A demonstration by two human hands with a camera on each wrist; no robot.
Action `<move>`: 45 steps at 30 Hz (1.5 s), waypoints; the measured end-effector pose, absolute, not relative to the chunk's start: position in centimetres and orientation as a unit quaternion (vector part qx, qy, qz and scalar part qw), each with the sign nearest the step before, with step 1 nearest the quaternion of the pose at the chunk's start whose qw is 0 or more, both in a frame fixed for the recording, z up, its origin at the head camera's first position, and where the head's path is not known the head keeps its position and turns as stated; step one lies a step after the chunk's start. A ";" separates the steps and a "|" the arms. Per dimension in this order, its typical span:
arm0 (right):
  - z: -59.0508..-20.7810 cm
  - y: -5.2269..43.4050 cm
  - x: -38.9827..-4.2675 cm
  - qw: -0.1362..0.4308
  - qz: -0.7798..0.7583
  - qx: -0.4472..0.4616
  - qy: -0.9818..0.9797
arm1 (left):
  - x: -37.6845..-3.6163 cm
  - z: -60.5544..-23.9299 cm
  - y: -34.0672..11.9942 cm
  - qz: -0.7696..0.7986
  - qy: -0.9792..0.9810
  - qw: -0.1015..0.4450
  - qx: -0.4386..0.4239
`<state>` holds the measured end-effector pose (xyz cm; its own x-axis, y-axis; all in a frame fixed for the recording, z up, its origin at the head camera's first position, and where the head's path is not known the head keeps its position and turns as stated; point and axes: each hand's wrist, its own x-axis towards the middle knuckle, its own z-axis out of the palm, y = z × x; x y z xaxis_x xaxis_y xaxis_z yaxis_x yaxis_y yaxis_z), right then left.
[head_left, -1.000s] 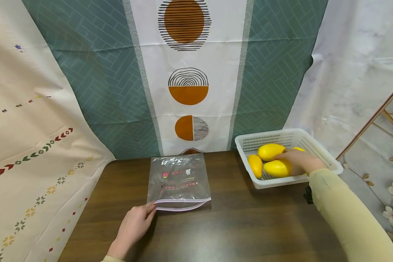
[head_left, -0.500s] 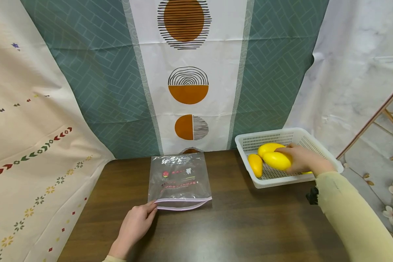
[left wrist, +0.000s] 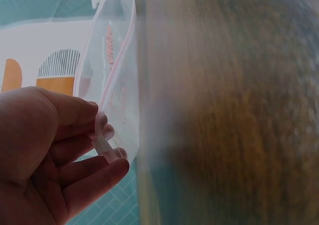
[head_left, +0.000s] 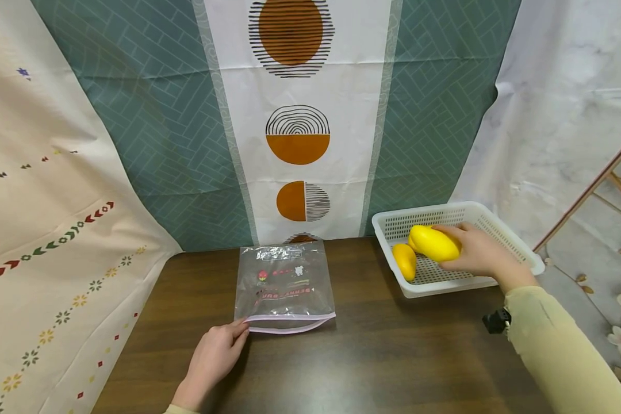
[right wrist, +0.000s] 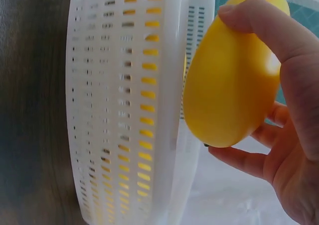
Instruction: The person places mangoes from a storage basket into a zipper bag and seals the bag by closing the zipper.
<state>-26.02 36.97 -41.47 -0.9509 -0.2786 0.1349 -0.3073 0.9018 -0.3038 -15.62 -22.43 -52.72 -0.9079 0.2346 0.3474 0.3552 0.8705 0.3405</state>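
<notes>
Two hands are engaged, well apart on the table (head_left: 393, 356). My right hand (head_left: 478, 253) is raised above the white basket (head_left: 497, 230), arm extended forward and to the right, palm facing left. Its fingers and thumb curl round a yellow mango (head_left: 434, 243), thumb across the top in the right wrist view, fingers beneath; the fruit is clear of the basket floor. A second mango (head_left: 405, 260) lies in the basket at its left side. My left hand (head_left: 214, 356) lies low at the near edge of the table, forearm angled inward. Its thumb and fingers pinch the near left corner of the clear zip bag (head_left: 284, 284), which lies flat at table centre, mouth toward me and slightly parted.
</notes>
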 end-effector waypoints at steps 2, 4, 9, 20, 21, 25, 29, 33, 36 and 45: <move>-41.5 36.6 -25.8 0.053 0.172 0.148 -0.972 | -15.6 -52.7 -22.4 -0.202 -0.956 0.149 -0.154; -41.5 36.2 -25.5 0.061 0.177 0.146 -0.971 | -15.7 -52.7 -22.4 -0.201 -0.956 0.148 -0.154; -41.7 35.3 -25.0 0.073 0.184 0.136 -0.971 | -15.6 -52.7 -22.4 -0.199 -0.957 0.145 -0.153; -42.2 32.8 -23.6 0.107 0.215 0.138 -0.961 | -15.6 -52.7 -22.2 -0.206 -0.955 0.150 -0.150; -42.2 32.6 -23.5 0.110 0.218 0.138 -0.960 | -15.6 -52.7 -22.2 -0.207 -0.956 0.147 -0.150; -42.2 31.6 -23.1 0.123 0.221 0.147 -0.956 | -15.7 -52.6 -22.1 -0.206 -0.956 0.143 -0.149; -42.2 30.6 -22.9 0.134 0.213 0.157 -0.955 | -15.7 -52.6 -22.0 -0.206 -0.957 0.143 -0.148; -42.2 29.9 -22.5 0.131 0.206 0.152 -0.958 | -15.6 -52.6 -21.9 -0.207 -0.957 0.144 -0.146; -42.3 29.5 -22.2 0.128 0.204 0.147 -0.959 | -15.6 -52.7 -21.8 -0.207 -0.957 0.144 -0.145; -42.7 27.8 -21.2 0.131 0.215 0.151 -0.956 | -15.6 -52.7 -21.7 -0.203 -0.956 0.155 -0.147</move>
